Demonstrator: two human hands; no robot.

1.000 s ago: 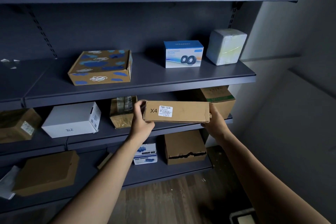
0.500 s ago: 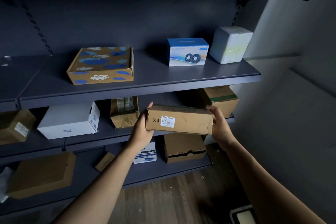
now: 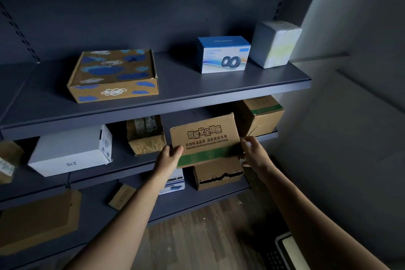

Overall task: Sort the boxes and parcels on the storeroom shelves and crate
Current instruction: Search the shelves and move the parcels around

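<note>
Two hands (left (image 3: 168, 158), right (image 3: 254, 154)) grip one box (image 3: 206, 136).

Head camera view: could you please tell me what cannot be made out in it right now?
- Left hand: its fingers, hidden beneath the cardboard box it holds.
- Small blue-printed box, lower shelf: mostly covered by the left forearm.
- Crate: cut off by the bottom edge, contents unseen.
- White box: its side label print is too small to read.
- Taped parcel: top hidden by the shelf above.
</note>
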